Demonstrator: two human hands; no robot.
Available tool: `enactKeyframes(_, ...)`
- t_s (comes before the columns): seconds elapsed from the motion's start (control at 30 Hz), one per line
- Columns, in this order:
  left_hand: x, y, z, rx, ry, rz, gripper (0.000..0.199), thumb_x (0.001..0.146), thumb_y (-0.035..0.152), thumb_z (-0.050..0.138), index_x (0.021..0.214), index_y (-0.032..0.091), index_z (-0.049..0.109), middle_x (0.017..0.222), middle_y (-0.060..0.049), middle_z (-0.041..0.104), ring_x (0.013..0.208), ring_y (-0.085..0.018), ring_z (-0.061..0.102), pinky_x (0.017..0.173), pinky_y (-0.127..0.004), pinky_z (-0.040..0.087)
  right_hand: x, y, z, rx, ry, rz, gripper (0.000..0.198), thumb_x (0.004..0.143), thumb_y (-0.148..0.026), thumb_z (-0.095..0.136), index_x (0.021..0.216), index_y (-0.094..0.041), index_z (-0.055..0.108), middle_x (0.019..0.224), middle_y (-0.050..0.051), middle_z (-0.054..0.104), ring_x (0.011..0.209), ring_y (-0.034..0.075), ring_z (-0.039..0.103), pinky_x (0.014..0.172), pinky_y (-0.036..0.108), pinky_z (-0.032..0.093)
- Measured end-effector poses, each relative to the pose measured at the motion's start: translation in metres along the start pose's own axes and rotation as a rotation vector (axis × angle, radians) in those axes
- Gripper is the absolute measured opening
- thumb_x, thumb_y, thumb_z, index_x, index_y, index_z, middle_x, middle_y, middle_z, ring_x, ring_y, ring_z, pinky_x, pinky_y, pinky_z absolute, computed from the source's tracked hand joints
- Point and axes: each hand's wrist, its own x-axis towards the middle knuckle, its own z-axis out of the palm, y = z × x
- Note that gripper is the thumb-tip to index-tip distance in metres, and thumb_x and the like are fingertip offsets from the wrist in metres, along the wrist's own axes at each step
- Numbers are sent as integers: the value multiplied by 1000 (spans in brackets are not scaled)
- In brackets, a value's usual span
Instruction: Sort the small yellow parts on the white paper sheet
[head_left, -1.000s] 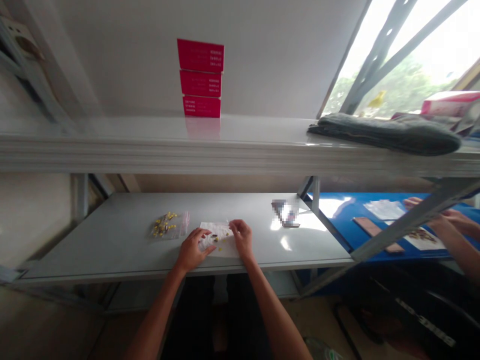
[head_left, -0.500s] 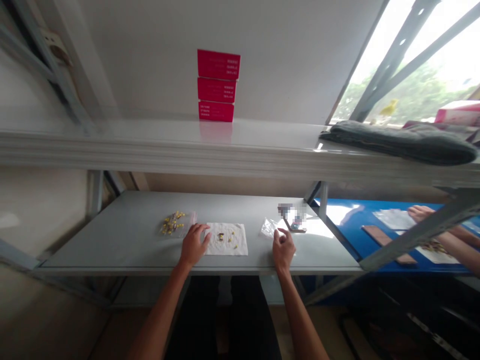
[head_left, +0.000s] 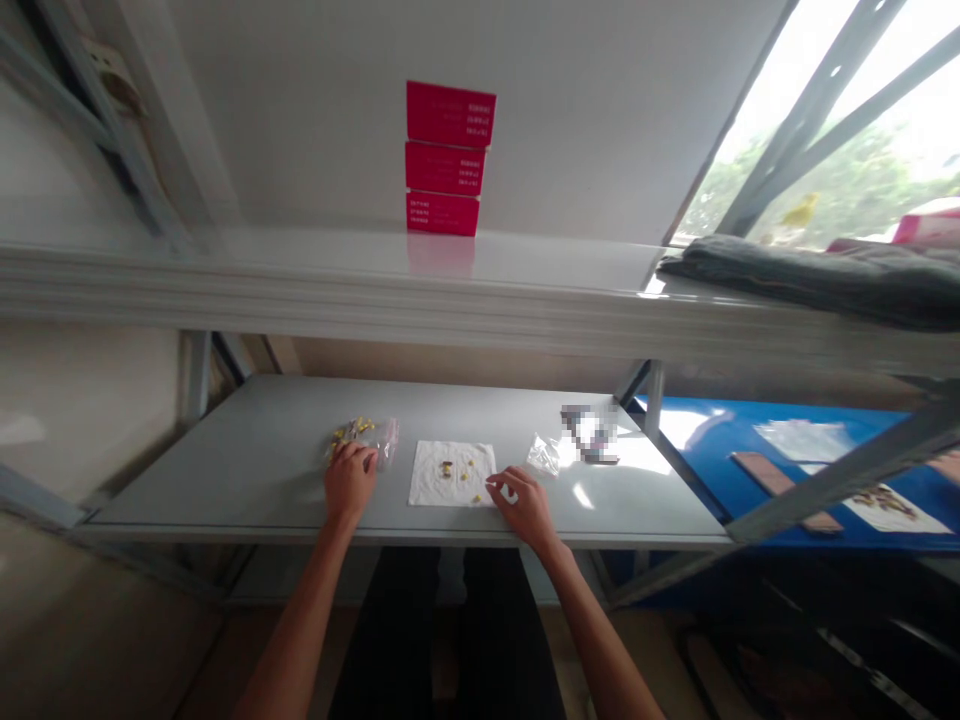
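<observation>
My left hand (head_left: 349, 480) lies on the grey shelf (head_left: 247, 470) with its curled fingers on the near edge of a clear bag of yellow pieces (head_left: 367, 435). A white sheet (head_left: 439, 485) carrying a few small yellow and dark pieces lies between my hands. My right hand (head_left: 523, 502) rests at the sheet's right near corner, thumb and forefinger pinched close together there; whether they grip anything is too small to tell. A small empty clear bag (head_left: 543, 455) lies just beyond that hand.
A blurred small object (head_left: 590, 434) sits at the shelf's right end. Above, an upper shelf (head_left: 300, 290) holds three stacked red boxes (head_left: 447, 160) and a folded dark cloth (head_left: 810, 275). A blue table (head_left: 697, 450) with sheets and a brown strip stands to the right.
My left hand moved left from the sheet's edge onto the bag of yellow pieces. My right hand came back from near the small clear bag to the sheet's right corner. The other person's hands left view.
</observation>
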Motion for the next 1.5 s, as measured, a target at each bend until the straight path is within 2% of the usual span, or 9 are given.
enactKeyframes(0.23, -3, 2, -8, -124, 161, -33, 19, 92, 25, 49, 89, 20, 68, 95, -10, 67, 92, -27, 62, 85, -37, 48, 4, -11, 18, -94, -129, 34, 12, 91, -21, 63, 82, -22, 70, 89, 4, 67, 89, 20, 62, 74, 27, 44)
enactKeyframes(0.5, -4, -4, -4, -221, 208, -126, 15, 92, 25, 51, 88, 20, 64, 85, -8, 67, 74, -23, 62, 72, -33, 46, 7, -13, 20, -95, -134, 26, 12, 92, -16, 57, 96, -22, 67, 93, 4, 67, 84, 19, 64, 73, 27, 45)
enactKeyframes(0.63, -5, -3, -3, -233, 219, -84, 14, 92, 25, 51, 89, 21, 63, 86, -8, 67, 76, -22, 62, 75, -34, 47, 17, -15, 22, -27, -71, 7, 15, 94, -19, 56, 103, -23, 67, 98, 5, 68, 82, 18, 64, 73, 27, 46)
enactKeyframes(0.9, -7, 9, -13, -225, 277, 18, 13, 95, 25, 51, 92, 21, 62, 84, -6, 67, 72, -20, 63, 71, -32, 49, 39, -31, 44, -53, -15, -80, 18, 98, -25, 53, 91, -21, 69, 94, 8, 68, 90, 22, 63, 77, 30, 46)
enactKeyframes(1.0, -13, 21, -17, -189, 288, 162, 11, 95, 22, 52, 93, 21, 64, 84, -6, 69, 75, -20, 65, 74, -32, 49, 43, -53, 57, 71, 47, -34, 26, 100, -31, 49, 88, -21, 69, 88, 7, 68, 81, 19, 62, 72, 28, 45)
enactKeyframes(1.13, -26, 41, -16, -108, 243, 445, 16, 94, 14, 55, 100, 21, 68, 89, -6, 71, 88, -21, 67, 85, -34, 49, 53, -81, 75, 436, 7, 65, 33, 99, -40, 50, 84, -18, 69, 72, 3, 68, 64, 15, 61, 60, 24, 44)
enactKeyframes(1.2, -31, 48, -15, -101, 229, 486, 20, 94, 13, 54, 103, 22, 69, 90, -7, 71, 88, -21, 66, 84, -34, 50, 55, -86, 82, 582, 27, 113, 32, 96, -42, 54, 81, -17, 69, 69, 3, 68, 63, 15, 61, 59, 23, 45)
enactKeyframes(1.37, -30, 51, -16, -265, 114, 345, 15, 95, 24, 56, 100, 25, 70, 93, -8, 70, 89, -23, 66, 84, -35, 50, 44, -75, 96, 714, 104, 174, 29, 90, -41, 60, 77, -16, 69, 68, 4, 69, 64, 15, 63, 60, 24, 48)
enactKeyframes(1.5, -24, 48, -19, -515, -86, 153, 19, 87, 42, 66, 86, 24, 70, 76, -4, 67, 67, -19, 62, 67, -30, 50, 37, -74, 102, 679, 73, 157, 24, 88, -37, 64, 77, -17, 70, 70, 4, 69, 62, 15, 61, 59, 24, 46)
